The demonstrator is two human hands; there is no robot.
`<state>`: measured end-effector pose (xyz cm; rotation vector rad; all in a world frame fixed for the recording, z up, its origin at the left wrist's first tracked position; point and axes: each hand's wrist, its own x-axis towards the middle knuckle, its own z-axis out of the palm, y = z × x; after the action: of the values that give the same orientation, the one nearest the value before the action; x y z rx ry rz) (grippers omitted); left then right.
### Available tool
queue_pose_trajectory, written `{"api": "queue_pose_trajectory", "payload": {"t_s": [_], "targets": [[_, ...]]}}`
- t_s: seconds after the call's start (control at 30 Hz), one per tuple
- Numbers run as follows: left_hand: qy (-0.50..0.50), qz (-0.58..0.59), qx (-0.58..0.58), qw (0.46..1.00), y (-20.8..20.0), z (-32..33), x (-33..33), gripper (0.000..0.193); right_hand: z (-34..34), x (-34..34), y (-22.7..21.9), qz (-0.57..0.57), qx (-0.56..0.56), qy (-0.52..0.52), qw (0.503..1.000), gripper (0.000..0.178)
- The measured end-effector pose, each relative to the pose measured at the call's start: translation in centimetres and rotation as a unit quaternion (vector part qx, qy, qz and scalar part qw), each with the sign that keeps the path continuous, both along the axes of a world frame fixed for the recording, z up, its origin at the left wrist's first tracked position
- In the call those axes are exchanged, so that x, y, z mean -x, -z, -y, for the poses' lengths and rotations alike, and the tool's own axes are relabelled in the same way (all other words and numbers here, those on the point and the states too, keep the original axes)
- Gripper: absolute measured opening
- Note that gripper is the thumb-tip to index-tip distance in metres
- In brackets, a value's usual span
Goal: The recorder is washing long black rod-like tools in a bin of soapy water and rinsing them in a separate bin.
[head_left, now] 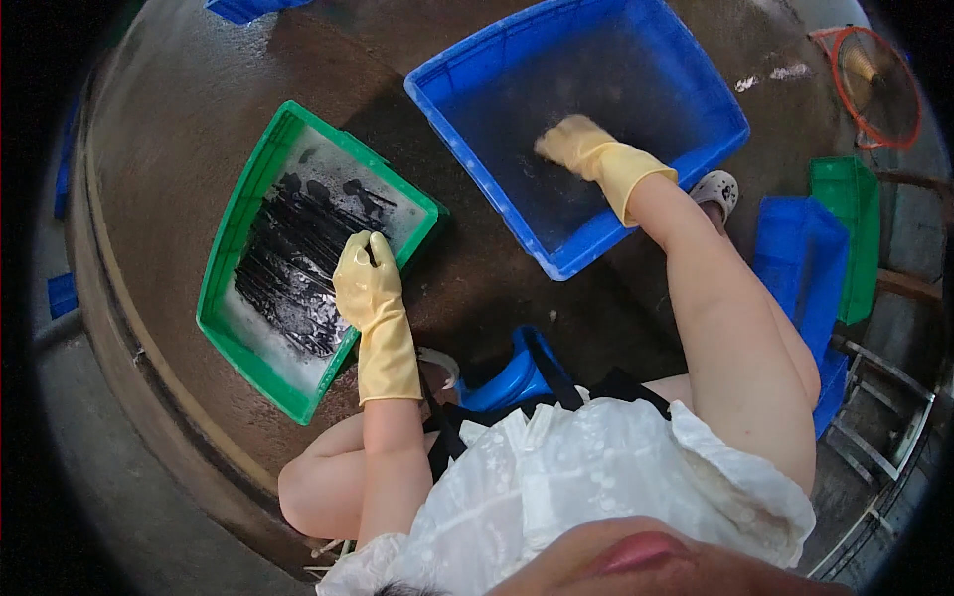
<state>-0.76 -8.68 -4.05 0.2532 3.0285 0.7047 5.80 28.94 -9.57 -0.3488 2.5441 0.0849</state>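
Observation:
Both my hands wear pale yellow rubber gloves. At the right rim of a green plastic bin, my left hand has its fingers curled inward, and a small dark gap shows between them. Whether anything is pinched there is hard to make out. Long, thin, wet black strips lie side by side in that bin, with whitish foam around them. My right hand reaches into a larger blue bin of murky, dark liquid. Its fingers are smeared by motion, and anything they touch is hidden.
A smooth blue plastic object sits between my legs. Blue crates and a green crate stand at the right, near a metal rack. An orange-rimmed round basket is at the far right. The brown floor looks wet.

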Motion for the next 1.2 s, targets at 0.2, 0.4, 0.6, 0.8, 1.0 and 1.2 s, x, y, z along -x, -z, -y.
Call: {"api": "queue_pose_trajectory", "payload": {"t_s": [0.2, 0.4, 0.6, 0.8, 1.0, 1.2], "targets": [[-0.020, 0.014, 0.018, 1.000, -0.2, -0.9, 0.0, 0.025, -4.5, -1.9, 1.5, -0.115, 0.073, 0.338, 0.931, 0.034], [-0.027, 0.003, 0.003, 1.000, -0.3, -0.9, -0.3, 0.024, -8.3, -0.8, -1.3, -0.188, -0.085, 0.506, 0.838, 0.072], [-0.012, 0.000, -0.007, 1.000, 0.0, -1.1, -0.4, 0.022, -12.2, -3.6, -0.1, -0.159, -0.118, 0.659, 0.725, 0.121], [-0.002, -0.035, 0.006, 0.999, 0.2, -0.1, -0.1, 0.022, -14.1, -2.0, 4.1, -0.111, 0.077, 0.608, 0.782, 0.102], [-0.015, -0.012, 0.009, 1.000, 0.0, -0.8, -0.3, 0.024, -11.5, -0.3, 8.4, -0.067, 0.066, 0.516, 0.852, 0.058], [-0.026, -0.034, 0.006, 0.999, -0.2, -1.3, -0.6, 0.029, -12.4, -3.6, 8.8, -0.004, 0.424, 0.691, 0.585, 0.048]]}}
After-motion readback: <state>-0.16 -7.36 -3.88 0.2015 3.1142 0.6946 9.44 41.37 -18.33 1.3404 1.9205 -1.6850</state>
